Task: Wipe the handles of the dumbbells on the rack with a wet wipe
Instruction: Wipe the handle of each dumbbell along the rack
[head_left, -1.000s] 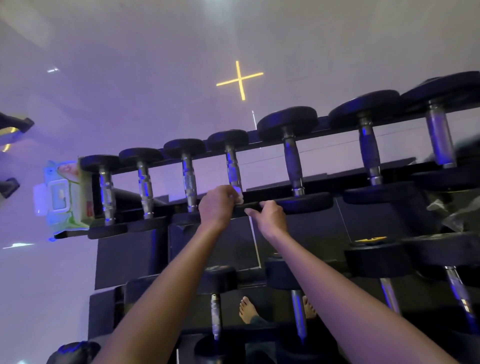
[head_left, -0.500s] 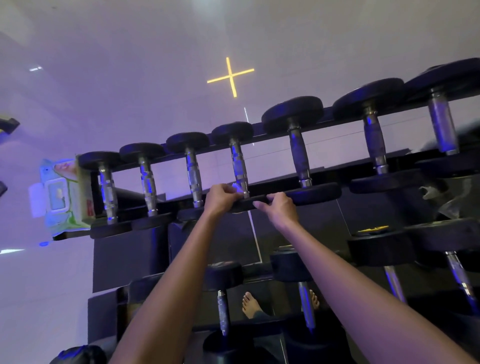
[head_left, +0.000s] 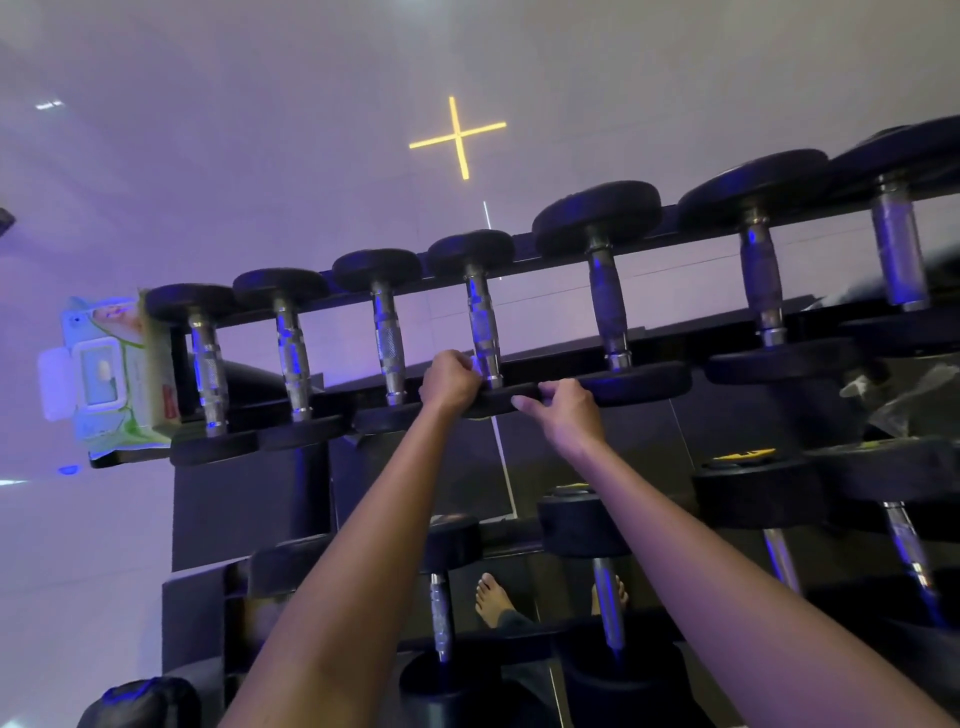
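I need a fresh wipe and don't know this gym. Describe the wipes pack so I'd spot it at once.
On the rack, follow the top row of dumbbells to its left end. The wipes pack sits there beside the last dumbbell: pale green and white with a flip lid, unlike the black-and-chrome dumbbells.

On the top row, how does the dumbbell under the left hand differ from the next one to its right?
The held dumbbell has a bright knurled chrome handle; the next dumbbell has a darker one. The next dumbbell's heads are larger. The left hand grips the held dumbbell's handle and the right hand holds its near head; the next dumbbell's handle is untouched. Both lie across the rack, with black heads.
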